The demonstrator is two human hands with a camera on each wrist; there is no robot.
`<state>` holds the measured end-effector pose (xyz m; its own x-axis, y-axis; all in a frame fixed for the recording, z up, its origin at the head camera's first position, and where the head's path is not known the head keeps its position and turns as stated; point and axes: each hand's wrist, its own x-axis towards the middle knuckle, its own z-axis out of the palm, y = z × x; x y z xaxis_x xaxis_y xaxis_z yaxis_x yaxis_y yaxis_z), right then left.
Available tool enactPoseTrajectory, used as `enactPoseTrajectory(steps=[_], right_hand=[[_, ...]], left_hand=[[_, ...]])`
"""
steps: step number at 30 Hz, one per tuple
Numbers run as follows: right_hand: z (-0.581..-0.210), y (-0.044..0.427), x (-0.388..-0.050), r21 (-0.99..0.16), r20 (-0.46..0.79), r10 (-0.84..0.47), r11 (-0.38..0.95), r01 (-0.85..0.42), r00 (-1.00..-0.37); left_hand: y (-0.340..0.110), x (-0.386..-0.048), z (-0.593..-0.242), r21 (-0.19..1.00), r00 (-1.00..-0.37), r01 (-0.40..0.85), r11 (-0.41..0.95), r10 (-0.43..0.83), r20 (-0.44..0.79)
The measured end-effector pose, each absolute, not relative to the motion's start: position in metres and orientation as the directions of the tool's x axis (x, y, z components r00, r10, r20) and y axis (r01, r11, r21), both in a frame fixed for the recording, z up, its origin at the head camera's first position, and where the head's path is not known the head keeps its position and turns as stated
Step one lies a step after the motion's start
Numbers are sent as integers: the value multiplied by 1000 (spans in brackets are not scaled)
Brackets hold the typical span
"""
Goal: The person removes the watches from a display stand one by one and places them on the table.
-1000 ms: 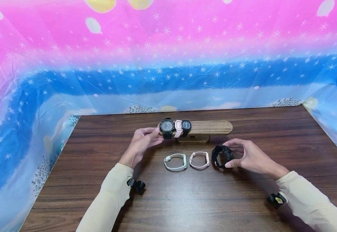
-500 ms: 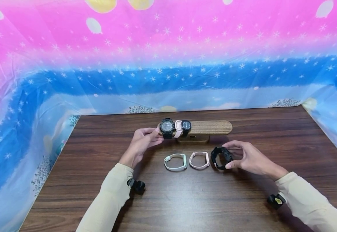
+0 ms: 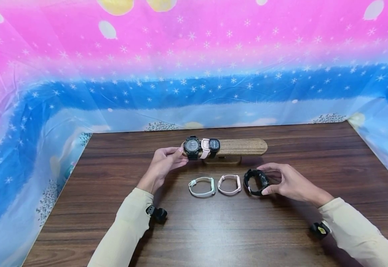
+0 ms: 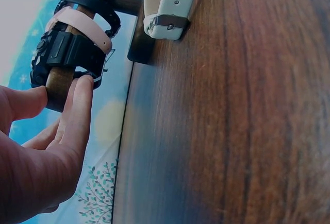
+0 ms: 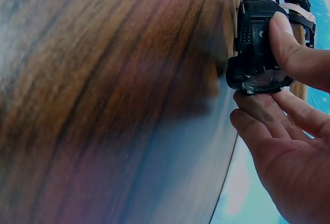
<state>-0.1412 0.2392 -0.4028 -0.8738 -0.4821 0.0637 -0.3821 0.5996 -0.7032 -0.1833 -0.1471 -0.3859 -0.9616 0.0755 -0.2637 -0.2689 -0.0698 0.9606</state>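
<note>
A wooden watch stand [image 3: 244, 147] carries a round black watch [image 3: 192, 146], a pink one [image 3: 205, 147] and a square black one [image 3: 214, 144] on its left half. My left hand [image 3: 162, 165] grips the bar's left end, thumb and fingertips beside the round watch; the left wrist view shows the bar end [image 4: 59, 87] between them. My right hand [image 3: 292, 181] holds a loose black watch [image 3: 263, 181] at the table's surface, right of the pink band. In the right wrist view the thumb lies on this watch's strap [image 5: 255, 41], with fingers under its face.
A mint-green band [image 3: 202, 194] and a light pink band [image 3: 229, 193] stand on the dark wooden table [image 3: 214, 237] in front of the stand. A pink and blue patterned cloth [image 3: 180, 89] hangs behind the table and at its sides.
My right hand and the black watch in it have shifted slightly, first toward me, then a little to the right. The left hand and the stand have kept their places.
</note>
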Motion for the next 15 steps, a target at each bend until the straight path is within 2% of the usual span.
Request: enactPoseTrajectory(steps=[15], right_hand=[[-403,239,-140,-710,49,-470,604,-361,-881]], left_hand=[[-147,-183,-385,959,-960,-276,-64,73,-271]])
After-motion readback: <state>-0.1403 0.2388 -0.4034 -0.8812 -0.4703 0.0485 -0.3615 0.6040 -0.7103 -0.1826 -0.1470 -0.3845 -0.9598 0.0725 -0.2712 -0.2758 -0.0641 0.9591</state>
